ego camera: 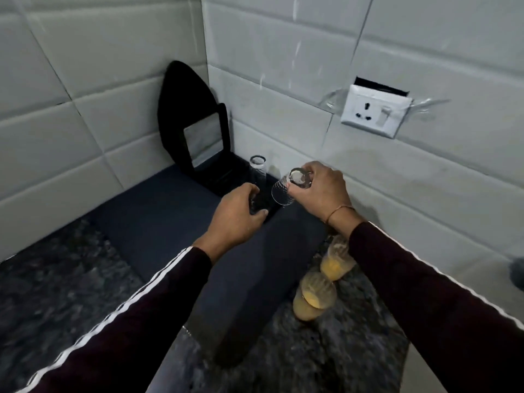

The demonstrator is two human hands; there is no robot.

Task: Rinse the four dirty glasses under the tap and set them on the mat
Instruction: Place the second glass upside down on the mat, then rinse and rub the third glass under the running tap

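Observation:
My right hand (319,191) holds a clear textured glass (283,191) by its base, tilted mouth-down over the far end of the dark blue mat (158,222). My left hand (235,215) grips a second clear glass (256,204) standing on the mat's far corner. Another clear glass (257,168) stands upside down just behind, near the wall. Two dirty glasses with yellow-orange residue, one nearer the wall (337,260) and one nearer me (313,297), stand on the counter right of the mat, under my right forearm.
A black stand with a small mirror (195,129) leans in the tiled corner behind the mat. A white wall socket (374,113) sits on the right wall. Dark speckled stone counter (56,279) surrounds the mat. No tap or sink is in view.

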